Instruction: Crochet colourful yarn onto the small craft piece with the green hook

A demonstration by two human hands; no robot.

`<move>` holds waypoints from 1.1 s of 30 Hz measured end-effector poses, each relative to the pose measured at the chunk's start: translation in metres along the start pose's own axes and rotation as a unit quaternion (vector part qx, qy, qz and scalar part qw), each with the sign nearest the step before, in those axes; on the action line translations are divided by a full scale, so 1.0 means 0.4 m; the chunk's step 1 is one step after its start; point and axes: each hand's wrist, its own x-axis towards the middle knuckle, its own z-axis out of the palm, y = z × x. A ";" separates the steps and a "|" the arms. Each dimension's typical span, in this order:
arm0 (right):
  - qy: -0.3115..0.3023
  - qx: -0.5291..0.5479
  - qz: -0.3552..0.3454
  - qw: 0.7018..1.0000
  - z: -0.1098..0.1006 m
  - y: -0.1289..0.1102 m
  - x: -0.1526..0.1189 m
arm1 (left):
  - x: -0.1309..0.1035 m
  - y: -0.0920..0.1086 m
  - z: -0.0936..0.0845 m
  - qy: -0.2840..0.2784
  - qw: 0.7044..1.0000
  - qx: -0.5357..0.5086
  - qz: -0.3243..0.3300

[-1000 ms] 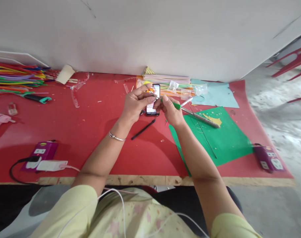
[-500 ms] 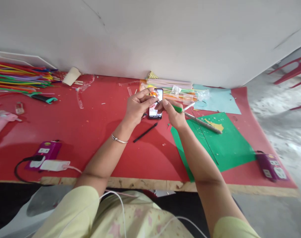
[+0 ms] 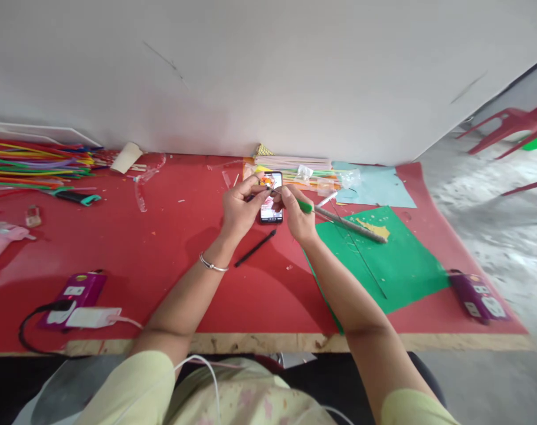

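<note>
Above the phone (image 3: pixel 272 215), my left hand (image 3: pixel 242 205) is closed in a pinch on a small dark piece too fine to name. My right hand (image 3: pixel 297 215) is closed around a slim tool with a green handle (image 3: pixel 304 206). Its thin shaft points left and meets the piece at my left fingertips. The phone's screen is lit and partly covered by my fingers. A black pen-like stick (image 3: pixel 255 248) lies on the table below my hands. Right of my right hand, a grey fuzzy rod (image 3: pixel 357 228) and a thin dark wire (image 3: pixel 361 257) rest on a green sheet (image 3: pixel 401 265).
Bundles of coloured pipe cleaners (image 3: pixel 33 162) lie at the back left on the red table (image 3: pixel 162 283). Pale sticks (image 3: pixel 295 162) and a light blue sheet (image 3: pixel 383 186) are at the back. Purple power strips (image 3: pixel 80 292) sit near the front edge. A pink glue gun (image 3: pixel 5 239) lies left.
The camera view has tilted and shifted slightly, so the table sits lower in the picture. Both hands stay together above the phone, with the green-handled tool still in my right hand.
</note>
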 end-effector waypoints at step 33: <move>-0.134 -0.168 -0.164 0.963 -0.103 0.026 0.023 | 0.021 0.113 -0.035 -0.092 0.949 -0.140 -0.266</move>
